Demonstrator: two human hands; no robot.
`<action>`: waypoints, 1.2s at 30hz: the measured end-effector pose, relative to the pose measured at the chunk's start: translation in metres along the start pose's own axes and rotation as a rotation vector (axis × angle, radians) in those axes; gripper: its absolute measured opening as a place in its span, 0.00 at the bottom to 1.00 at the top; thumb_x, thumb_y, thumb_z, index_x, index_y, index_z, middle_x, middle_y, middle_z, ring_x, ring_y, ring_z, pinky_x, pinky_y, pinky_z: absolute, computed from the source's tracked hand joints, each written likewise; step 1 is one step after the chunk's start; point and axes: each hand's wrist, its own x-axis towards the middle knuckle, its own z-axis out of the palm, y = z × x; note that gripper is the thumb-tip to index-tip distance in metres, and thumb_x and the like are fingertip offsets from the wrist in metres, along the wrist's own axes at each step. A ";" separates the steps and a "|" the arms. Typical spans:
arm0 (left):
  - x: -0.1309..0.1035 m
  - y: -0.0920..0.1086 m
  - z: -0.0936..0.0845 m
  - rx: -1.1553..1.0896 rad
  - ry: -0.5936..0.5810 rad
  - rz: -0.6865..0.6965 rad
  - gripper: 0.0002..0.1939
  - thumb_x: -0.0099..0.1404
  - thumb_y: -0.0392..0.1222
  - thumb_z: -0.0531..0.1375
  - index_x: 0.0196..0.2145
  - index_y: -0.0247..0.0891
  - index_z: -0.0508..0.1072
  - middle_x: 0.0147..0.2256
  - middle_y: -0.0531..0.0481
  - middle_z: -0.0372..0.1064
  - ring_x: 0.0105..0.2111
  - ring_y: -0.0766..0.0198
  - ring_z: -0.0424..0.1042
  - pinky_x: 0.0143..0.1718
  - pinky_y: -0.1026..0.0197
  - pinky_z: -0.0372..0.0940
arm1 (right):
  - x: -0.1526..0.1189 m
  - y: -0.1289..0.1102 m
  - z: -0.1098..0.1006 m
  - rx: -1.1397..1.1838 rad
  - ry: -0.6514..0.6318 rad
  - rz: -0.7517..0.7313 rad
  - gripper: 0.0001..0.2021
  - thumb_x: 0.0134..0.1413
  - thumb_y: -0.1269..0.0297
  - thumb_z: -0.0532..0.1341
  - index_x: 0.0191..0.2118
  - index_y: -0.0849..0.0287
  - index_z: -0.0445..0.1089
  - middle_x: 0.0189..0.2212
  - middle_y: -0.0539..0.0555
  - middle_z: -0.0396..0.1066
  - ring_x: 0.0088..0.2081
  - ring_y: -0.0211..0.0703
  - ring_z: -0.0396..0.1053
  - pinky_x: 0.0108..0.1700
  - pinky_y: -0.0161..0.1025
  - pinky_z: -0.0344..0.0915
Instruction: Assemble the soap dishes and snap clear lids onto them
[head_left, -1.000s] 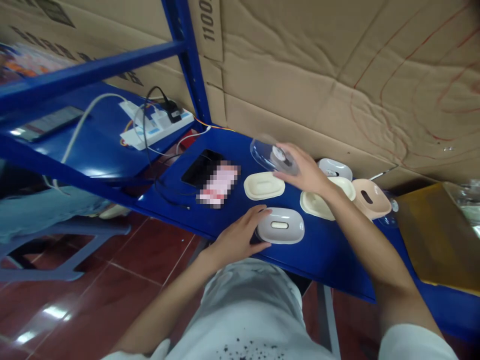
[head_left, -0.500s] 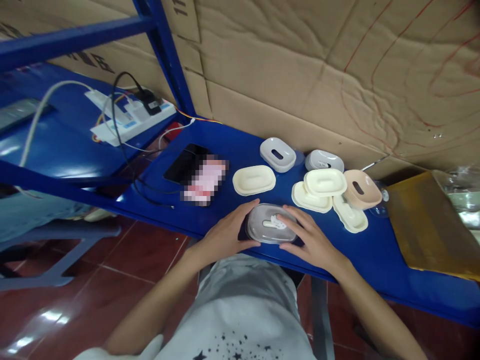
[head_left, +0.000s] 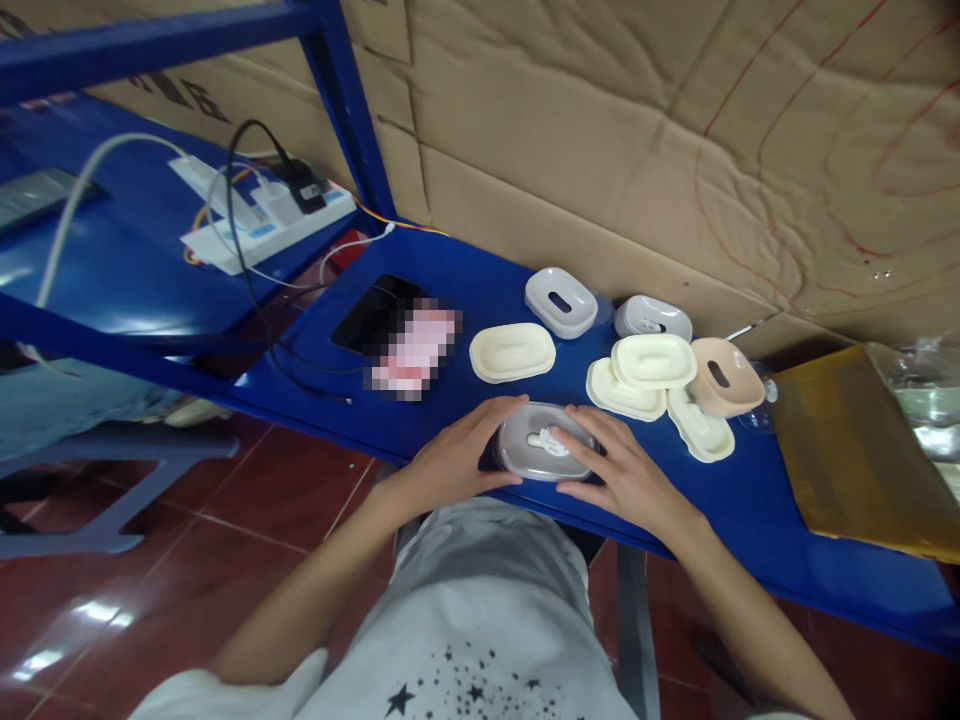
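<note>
Near the front edge of the blue table, a grey oval soap dish (head_left: 517,440) with a clear plastic cover sits between my hands. My left hand (head_left: 457,450) grips its left end, thumb and fingers on opposite sides. Around the right end curls my right hand (head_left: 622,465), with one finger on a small white tag (head_left: 556,442) on top. Just beyond lies a cream oval tray (head_left: 513,353). Farther back are a light grey soap dish (head_left: 561,300) with a slot, a second grey dish (head_left: 654,318), and a peach soap dish (head_left: 724,375).
More cream trays (head_left: 654,361) overlap at the right, near a taped cardboard box (head_left: 847,450). On the left lie a black phone-like object (head_left: 375,315), a black cable and a power strip (head_left: 277,230). A cardboard wall (head_left: 570,150) and blue post (head_left: 349,120) bound the table.
My view has shifted slightly. Both hands stay around the covered soap dish; the right finger still rests at the white tag. Nothing else has visibly moved.
</note>
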 end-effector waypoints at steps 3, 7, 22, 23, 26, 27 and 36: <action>0.000 0.002 0.000 0.002 0.003 0.020 0.47 0.69 0.51 0.71 0.77 0.55 0.51 0.74 0.42 0.57 0.72 0.45 0.63 0.71 0.40 0.65 | 0.000 0.001 0.002 0.022 -0.013 0.021 0.41 0.70 0.53 0.66 0.80 0.38 0.46 0.74 0.61 0.58 0.73 0.62 0.60 0.70 0.66 0.67; 0.001 0.006 -0.002 0.021 -0.003 0.006 0.45 0.70 0.49 0.71 0.76 0.56 0.54 0.74 0.44 0.57 0.72 0.46 0.64 0.70 0.42 0.66 | -0.005 0.003 0.011 0.069 -0.010 0.054 0.41 0.71 0.54 0.65 0.80 0.37 0.45 0.75 0.61 0.56 0.75 0.63 0.57 0.71 0.67 0.65; 0.000 0.006 0.005 0.351 0.228 0.074 0.31 0.73 0.51 0.67 0.70 0.49 0.68 0.69 0.37 0.63 0.66 0.41 0.69 0.65 0.37 0.69 | -0.044 0.043 0.012 -0.089 0.160 0.429 0.31 0.79 0.54 0.52 0.81 0.47 0.47 0.76 0.60 0.59 0.78 0.59 0.53 0.76 0.66 0.51; 0.003 0.007 0.005 0.409 0.264 0.075 0.30 0.74 0.50 0.66 0.70 0.47 0.68 0.69 0.35 0.62 0.67 0.39 0.68 0.65 0.35 0.69 | -0.050 0.042 0.012 -0.151 0.151 0.466 0.30 0.79 0.54 0.53 0.80 0.48 0.50 0.74 0.61 0.61 0.76 0.61 0.55 0.75 0.68 0.52; 0.010 0.012 0.005 0.540 0.366 0.079 0.28 0.75 0.46 0.65 0.69 0.42 0.68 0.70 0.30 0.59 0.68 0.35 0.66 0.63 0.33 0.68 | -0.066 0.028 0.009 -0.166 0.079 0.449 0.26 0.79 0.57 0.53 0.76 0.49 0.58 0.70 0.60 0.69 0.70 0.58 0.66 0.71 0.64 0.57; 0.012 0.014 0.006 0.567 0.404 0.079 0.28 0.75 0.44 0.64 0.69 0.41 0.67 0.71 0.29 0.59 0.68 0.34 0.65 0.63 0.33 0.67 | -0.070 0.022 0.006 -0.142 0.066 0.415 0.24 0.79 0.59 0.53 0.75 0.48 0.60 0.68 0.59 0.71 0.69 0.56 0.68 0.70 0.61 0.58; 0.027 0.051 0.051 0.605 0.068 0.436 0.25 0.78 0.37 0.58 0.70 0.40 0.66 0.70 0.37 0.63 0.70 0.45 0.64 0.68 0.42 0.64 | -0.084 0.104 -0.039 -0.508 0.313 0.643 0.23 0.75 0.57 0.58 0.69 0.57 0.69 0.69 0.66 0.69 0.70 0.66 0.65 0.68 0.65 0.59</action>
